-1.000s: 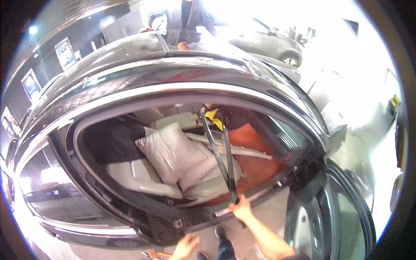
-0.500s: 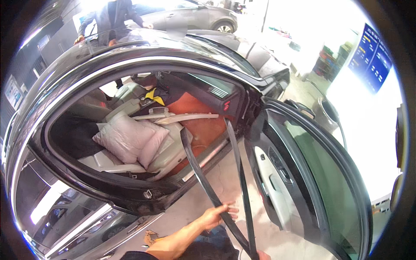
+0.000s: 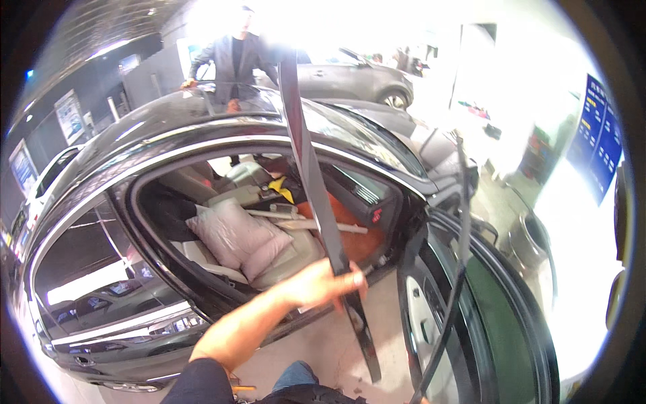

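My left hand [image 3: 321, 284] is closed round a long, glossy black trim strip [image 3: 311, 172], gripping it toward its lower end. The strip stands almost upright in front of the open doorway of a black car [image 3: 87, 236], its top reaching above the roof. A second, thinner black strip [image 3: 456, 283] rises at the right, across the open car door [image 3: 515, 316]. Only a sliver of my right hand [image 3: 424, 400] shows at the lower edge, at the foot of that thinner strip; most of its fingers are out of view.
Inside the car, a pale pillow [image 3: 232, 232] lies on a beige seat, with a yellow item [image 3: 281, 190] farther in. Across the roof stands a person in a dark jacket [image 3: 235, 64]. A grey car [image 3: 336, 77] is parked behind. A blue board [image 3: 595, 138] hangs at the right.
The two strips have been raised and parted: the left one now stands upright above the roof, the other leans farther right. The view has tilted up, bringing more of the person into sight.
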A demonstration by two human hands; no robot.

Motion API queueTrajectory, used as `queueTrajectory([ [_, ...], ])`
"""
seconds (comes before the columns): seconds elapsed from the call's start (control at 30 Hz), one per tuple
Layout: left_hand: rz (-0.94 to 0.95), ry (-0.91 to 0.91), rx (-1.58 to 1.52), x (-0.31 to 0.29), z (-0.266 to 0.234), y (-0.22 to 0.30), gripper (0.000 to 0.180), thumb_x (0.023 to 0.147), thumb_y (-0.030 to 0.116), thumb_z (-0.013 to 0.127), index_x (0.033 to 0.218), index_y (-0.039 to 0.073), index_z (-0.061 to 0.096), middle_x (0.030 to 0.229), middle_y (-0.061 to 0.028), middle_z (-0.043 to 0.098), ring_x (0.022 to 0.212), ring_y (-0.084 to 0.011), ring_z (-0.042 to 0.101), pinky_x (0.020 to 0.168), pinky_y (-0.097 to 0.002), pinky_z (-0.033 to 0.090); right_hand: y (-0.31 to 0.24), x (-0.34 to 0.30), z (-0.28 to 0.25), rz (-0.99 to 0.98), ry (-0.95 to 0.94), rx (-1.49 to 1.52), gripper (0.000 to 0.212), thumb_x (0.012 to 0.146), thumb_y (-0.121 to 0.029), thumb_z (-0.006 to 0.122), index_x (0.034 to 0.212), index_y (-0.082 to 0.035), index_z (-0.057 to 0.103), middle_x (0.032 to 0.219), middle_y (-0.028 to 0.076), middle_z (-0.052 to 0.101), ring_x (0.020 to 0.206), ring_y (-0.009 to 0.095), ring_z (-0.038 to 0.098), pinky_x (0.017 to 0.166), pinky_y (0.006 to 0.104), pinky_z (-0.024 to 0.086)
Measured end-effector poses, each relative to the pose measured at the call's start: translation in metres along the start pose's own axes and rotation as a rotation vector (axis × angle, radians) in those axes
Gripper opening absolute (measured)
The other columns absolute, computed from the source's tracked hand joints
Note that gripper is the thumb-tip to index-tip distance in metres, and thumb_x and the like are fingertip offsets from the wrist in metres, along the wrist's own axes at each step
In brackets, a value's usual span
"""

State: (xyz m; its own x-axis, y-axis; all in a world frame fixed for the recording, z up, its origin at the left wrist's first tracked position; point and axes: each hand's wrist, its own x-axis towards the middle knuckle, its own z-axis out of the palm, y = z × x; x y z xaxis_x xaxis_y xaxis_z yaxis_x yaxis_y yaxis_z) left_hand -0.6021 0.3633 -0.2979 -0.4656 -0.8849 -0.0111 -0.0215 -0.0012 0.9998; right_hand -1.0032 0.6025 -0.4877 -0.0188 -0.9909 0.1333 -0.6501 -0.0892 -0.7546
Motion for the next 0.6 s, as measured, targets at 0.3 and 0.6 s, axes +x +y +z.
queueTrajectory([
  [0.3,0.229,0.5,0.066,0.07,-0.221,0.172,0.036,0.103,0.037,0.056,0.109,0.002,0.064,0.099,-0.0126,0.071,0.081,-0.0217,0.07,0.064,-0.0355,0.062,-0.15,0.208,0.03,-0.085,0.037,0.664,0.041,0.087,-0.013,0.071,0.123,-0.003,0.054,0.076,0.0,0.055,0.059,0.009,0.054,0.057,0.024,0.046],
  [0.6,0.434,0.749,-0.04,0.171,-0.434,0.282,0.039,0.103,0.037,0.058,0.11,-0.001,0.067,0.106,-0.0141,0.071,0.095,-0.0245,0.069,0.08,-0.0352,0.062,-0.241,0.399,0.039,-0.075,0.055,0.815,0.039,0.087,-0.013,0.068,0.12,0.002,0.055,0.073,0.003,0.056,0.051,0.012,0.052,0.048,0.0273,0.045],
])
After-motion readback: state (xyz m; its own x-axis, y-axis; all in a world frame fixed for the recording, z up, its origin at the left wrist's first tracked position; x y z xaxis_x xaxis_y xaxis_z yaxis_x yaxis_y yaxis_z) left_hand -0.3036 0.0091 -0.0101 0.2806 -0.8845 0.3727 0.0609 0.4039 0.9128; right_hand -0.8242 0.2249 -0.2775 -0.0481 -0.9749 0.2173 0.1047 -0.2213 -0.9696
